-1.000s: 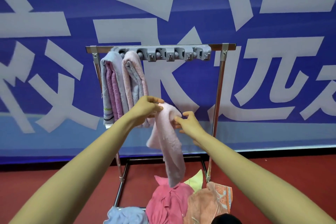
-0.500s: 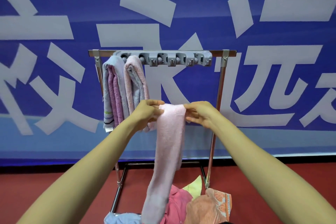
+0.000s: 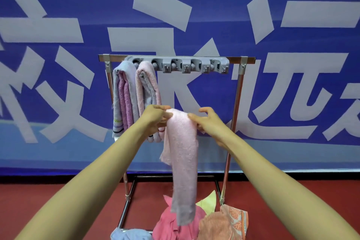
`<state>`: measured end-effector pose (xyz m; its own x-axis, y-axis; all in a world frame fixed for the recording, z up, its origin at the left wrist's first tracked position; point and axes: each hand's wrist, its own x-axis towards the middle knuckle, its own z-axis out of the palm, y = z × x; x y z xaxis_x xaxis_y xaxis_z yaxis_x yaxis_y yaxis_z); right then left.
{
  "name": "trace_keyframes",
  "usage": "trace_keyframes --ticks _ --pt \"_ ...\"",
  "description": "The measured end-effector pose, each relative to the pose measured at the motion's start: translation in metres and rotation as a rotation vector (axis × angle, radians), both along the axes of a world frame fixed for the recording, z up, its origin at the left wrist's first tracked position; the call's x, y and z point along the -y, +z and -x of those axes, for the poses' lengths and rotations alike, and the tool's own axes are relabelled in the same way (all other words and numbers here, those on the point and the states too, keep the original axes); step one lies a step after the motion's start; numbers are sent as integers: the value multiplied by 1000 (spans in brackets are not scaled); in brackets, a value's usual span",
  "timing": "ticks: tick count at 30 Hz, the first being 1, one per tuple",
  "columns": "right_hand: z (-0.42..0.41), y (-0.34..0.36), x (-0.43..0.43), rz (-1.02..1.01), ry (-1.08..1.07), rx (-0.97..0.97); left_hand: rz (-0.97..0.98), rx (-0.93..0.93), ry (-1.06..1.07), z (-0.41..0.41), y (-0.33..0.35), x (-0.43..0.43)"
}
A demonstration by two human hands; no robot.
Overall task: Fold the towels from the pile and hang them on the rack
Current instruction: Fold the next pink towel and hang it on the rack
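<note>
While the pink towel (image 3: 183, 152) is hanging as a long strip in front of the rack (image 3: 236, 103), I am pinching its top edge with my left hand (image 3: 155, 118) and my right hand (image 3: 209, 122). Its lower end is dangling over the pile (image 3: 173, 226) at the rack's foot. A purple towel (image 3: 123, 95) and a pink-grey towel (image 3: 148, 93) are hanging at the top bar's left end.

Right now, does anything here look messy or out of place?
The crumpled pile of towels below the rack looks messy. The pale pink towel pinched by the left hand and right hand hangs lopsided, a flap jutting from its left edge.
</note>
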<state>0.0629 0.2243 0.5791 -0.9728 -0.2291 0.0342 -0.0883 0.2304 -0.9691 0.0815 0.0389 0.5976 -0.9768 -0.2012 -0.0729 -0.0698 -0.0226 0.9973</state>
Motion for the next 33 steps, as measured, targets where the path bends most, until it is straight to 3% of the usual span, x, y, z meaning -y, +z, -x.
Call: trace_keyframes --ticks 7,13,17,20,23,27,30,33 --pt "4 20 -1 -1 -28 -159 -182 -3 47 6 -4 5" --pt "15 41 5 64 -91 -194 -76 -22 -124 -10 -3 -3" --pt "19 48 0 101 -118 -187 45 -151 -28 -16 -7 -10" --pt "15 45 -10 69 -38 -188 -76 -222 52 -15 2 -14" --pt "13 36 -22 -43 12 -144 -97 -227 76 -13 7 -19" --pt "12 36 -23 -9 -40 -194 -40 -151 23 -12 3 -20" --pt "15 39 -15 30 -123 -224 108 -102 -107 -20 1 -17" --pt "18 42 -9 49 -123 -212 163 -140 -60 -22 1 -16"
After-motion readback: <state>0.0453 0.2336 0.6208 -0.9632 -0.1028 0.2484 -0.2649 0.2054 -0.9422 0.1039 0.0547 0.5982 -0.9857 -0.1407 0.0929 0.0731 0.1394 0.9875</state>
